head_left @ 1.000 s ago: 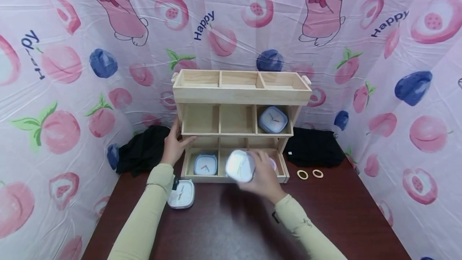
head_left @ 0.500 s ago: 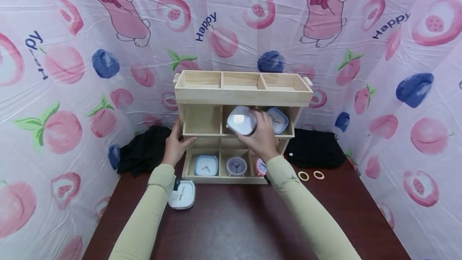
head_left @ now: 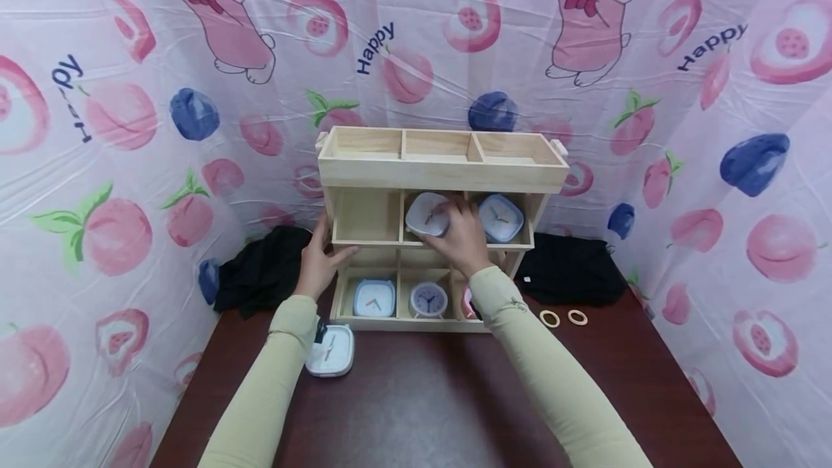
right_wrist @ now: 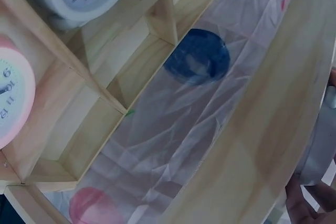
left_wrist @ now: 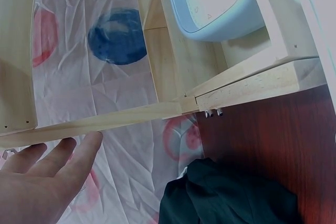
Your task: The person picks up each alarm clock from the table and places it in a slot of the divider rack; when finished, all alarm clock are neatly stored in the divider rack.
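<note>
A three-tier wooden shelf (head_left: 442,173) stands on the dark table. My right hand (head_left: 455,231) grips a pale square clock (head_left: 425,214) inside the middle compartment of the middle tier. In the right wrist view only an edge of that clock (right_wrist: 321,145) and my fingers (right_wrist: 307,205) show. My left hand (head_left: 320,255) rests with straight fingers (left_wrist: 58,163) against the shelf's left side. A blue square clock (head_left: 500,219) sits in the right compartment beside the held one.
The bottom tier holds a blue square clock (head_left: 374,298), a purple round clock (head_left: 428,300) and a pink clock (right_wrist: 13,98) partly hidden by my arm. A white clock (head_left: 330,351) lies on the table. Black cloths (head_left: 260,273) (head_left: 565,266) flank the shelf; two rings (head_left: 549,318) lie right.
My right hand has lifted the pale clock from in front of the bottom tier up into the middle tier's middle compartment. The left hand stays on the shelf's side.
</note>
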Motion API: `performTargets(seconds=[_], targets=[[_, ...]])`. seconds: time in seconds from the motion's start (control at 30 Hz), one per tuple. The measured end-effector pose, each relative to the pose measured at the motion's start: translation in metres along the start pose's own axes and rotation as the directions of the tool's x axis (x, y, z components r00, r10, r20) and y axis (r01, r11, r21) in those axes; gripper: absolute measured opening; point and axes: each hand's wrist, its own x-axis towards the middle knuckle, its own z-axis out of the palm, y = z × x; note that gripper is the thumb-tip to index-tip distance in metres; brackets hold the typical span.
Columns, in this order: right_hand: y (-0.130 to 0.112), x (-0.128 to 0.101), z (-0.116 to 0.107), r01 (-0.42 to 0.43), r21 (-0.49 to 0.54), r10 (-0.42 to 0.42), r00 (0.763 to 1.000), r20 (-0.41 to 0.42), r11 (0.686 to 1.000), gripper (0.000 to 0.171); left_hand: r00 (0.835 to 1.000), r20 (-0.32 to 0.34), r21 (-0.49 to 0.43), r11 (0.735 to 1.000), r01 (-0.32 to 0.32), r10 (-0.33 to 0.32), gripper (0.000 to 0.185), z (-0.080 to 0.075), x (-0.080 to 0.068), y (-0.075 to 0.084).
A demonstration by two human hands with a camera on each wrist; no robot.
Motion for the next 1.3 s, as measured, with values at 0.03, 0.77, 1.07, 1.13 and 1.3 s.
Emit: performTargets(seconds=[0.03,0.77,1.07,1.13,1.3], targets=[[0.001,0.000,0.000,-0.001,-0.009,0.001,1.000,0.010,1.000,0.056,1.000,0.001,0.002,1.000,-0.003,0.003,0.105,0.000,0.000,0.000],[-0.038,-0.074,0.038,0.183,0.021,-0.173,0.954,-0.244,0.983,0.030,1.000,-0.003,-0.001,1.000,0.000,0.000,0.106,-0.001,-0.001,0.000],[-0.072,-0.146,0.086,0.193,0.070,-0.198,0.977,0.077,0.979,0.039,1.000,0.016,0.000,1.000,-0.027,0.027,0.106,-0.005,0.002,0.000],[-0.077,-0.157,0.096,0.180,0.083,-0.192,0.967,0.165,0.980,0.046,0.999,0.018,0.004,0.999,-0.033,0.033,0.105,-0.006,0.003,0.000],[-0.085,-0.177,0.119,0.145,0.101,-0.171,0.928,0.331,0.984,0.067,0.999,0.025,0.010,1.000,-0.027,0.027,0.105,-0.006,0.002,-0.003]])
